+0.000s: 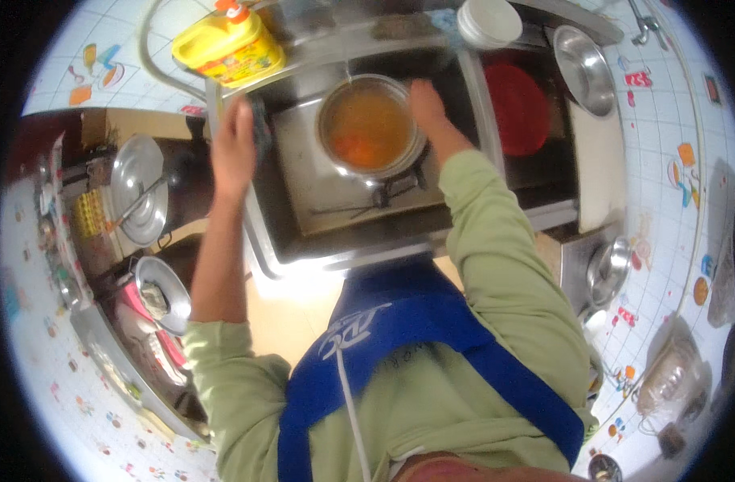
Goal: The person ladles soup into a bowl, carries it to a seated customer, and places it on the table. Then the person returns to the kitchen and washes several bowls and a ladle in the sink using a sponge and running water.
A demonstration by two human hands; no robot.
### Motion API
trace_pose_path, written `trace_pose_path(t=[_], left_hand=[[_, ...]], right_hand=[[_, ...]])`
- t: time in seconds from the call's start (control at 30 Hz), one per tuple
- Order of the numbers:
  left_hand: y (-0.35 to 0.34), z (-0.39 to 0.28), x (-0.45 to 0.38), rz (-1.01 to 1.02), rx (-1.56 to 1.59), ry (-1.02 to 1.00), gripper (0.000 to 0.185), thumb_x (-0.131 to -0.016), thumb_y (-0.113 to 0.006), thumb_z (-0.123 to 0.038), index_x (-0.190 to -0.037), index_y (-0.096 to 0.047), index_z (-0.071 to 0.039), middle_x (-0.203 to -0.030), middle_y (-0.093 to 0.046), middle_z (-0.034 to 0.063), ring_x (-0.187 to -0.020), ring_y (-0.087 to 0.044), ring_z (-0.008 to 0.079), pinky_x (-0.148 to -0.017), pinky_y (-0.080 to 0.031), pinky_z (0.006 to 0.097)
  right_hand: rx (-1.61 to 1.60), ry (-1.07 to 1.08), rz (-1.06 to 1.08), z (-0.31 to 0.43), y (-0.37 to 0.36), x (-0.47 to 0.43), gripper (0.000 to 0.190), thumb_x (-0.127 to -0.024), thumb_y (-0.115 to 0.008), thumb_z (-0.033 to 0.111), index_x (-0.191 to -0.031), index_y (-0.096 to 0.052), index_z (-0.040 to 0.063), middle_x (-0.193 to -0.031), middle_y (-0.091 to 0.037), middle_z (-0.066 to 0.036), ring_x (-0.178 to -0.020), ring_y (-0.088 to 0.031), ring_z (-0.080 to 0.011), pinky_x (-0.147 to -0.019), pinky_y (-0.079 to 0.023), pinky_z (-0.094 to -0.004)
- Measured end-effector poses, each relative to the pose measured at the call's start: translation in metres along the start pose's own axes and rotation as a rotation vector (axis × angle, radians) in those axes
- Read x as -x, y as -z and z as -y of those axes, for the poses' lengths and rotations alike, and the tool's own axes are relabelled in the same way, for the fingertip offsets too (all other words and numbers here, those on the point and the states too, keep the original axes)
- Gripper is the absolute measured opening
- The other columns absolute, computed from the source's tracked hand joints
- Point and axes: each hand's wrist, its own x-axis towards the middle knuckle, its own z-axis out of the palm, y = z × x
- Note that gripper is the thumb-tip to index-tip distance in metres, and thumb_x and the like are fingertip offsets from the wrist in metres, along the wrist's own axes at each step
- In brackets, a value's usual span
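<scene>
A round metal pot (417, 158) of cloudy orange-brown liquid sits in the stainless steel sink (301, 205). A thin stream of water appears to fall at its far rim. My right hand (429, 107) grips the pot's right rim, its fingers partly hidden. At the sink's left edge, my left hand (234, 144) holds a dark scouring pad (261, 131) against its inner side; blur hides the exact grip. Below the pot, a dark long-handled thing (379, 197) lies on the sink floor, too blurred to name.
A yellow pump bottle (231, 51) stands behind the sink's left corner. White stacked bowls (489, 24) are at the back right. A red round item (517, 109) occupies the right basin, with a steel bowl (584, 70) beyond. Left are a metal lid (139, 190) and a basin (177, 304).
</scene>
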Motion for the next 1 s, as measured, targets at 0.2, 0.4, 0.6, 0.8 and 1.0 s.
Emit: trace_pose_path(t=[0.2,0.4,0.6,0.8,1.0], left_hand=[[-0.041,0.119,0.118,0.037,0.299,0.476,0.046,-0.094,-0.042,-0.039,-0.119,-0.05,-0.001,-0.088,-0.057,0.0056,-0.073,-0.054,0.0119,-0.069,-0.045,0.0256],[-0.068,0.142,0.147,0.1,0.473,0.647,0.042,-0.094,-0.044,-0.035,-0.118,-0.051,-0.002,-0.091,-0.056,0.005,-0.074,-0.056,0.0125,-0.068,-0.047,0.027],[-0.073,0.12,0.138,0.143,0.499,0.698,0.04,-0.094,-0.044,-0.033,-0.119,-0.05,-0.002,-0.094,-0.056,0.0057,-0.075,-0.057,0.0133,-0.068,-0.048,0.0268],[-0.071,0.109,0.141,0.167,0.573,0.685,0.039,-0.093,-0.045,-0.031,-0.12,-0.05,-0.002,-0.093,-0.057,0.0059,-0.075,-0.058,0.0138,-0.067,-0.048,0.0273],[-0.073,0.129,0.155,0.145,0.567,0.669,0.036,-0.092,-0.049,-0.025,-0.118,-0.05,0.0,-0.091,-0.059,0.0065,-0.077,-0.059,0.0155,-0.069,-0.049,0.0283]], right_hand=[[-0.013,0.014,0.165,-0.006,0.011,-0.001,0.033,-0.08,-0.058,0.024,-0.101,-0.058,-0.002,-0.097,-0.06,-0.023,-0.09,-0.06,-0.035,-0.077,-0.049,-0.0436],[-0.009,-0.041,0.282,-0.011,0.029,0.009,0.038,-0.074,-0.064,0.032,-0.09,-0.063,-0.002,-0.091,-0.062,-0.022,-0.087,-0.061,-0.035,-0.076,-0.049,-0.0431],[-0.009,-0.078,0.244,-0.023,0.031,0.035,0.044,-0.072,-0.065,0.035,-0.095,-0.062,-0.002,-0.094,-0.062,-0.022,-0.089,-0.06,-0.0351,-0.077,-0.049,-0.0422],[-0.11,-0.184,0.185,-0.02,0.032,0.065,0.048,-0.071,-0.066,0.034,-0.102,-0.058,-0.003,-0.094,-0.063,-0.02,-0.09,-0.061,-0.0339,-0.076,-0.049,-0.0401],[-0.644,-0.415,0.621,-0.019,0.054,0.09,0.031,-0.077,-0.057,0.022,-0.097,-0.059,-0.001,-0.085,-0.062,-0.012,-0.065,-0.06,-0.0174,-0.057,-0.05,-0.0294]])
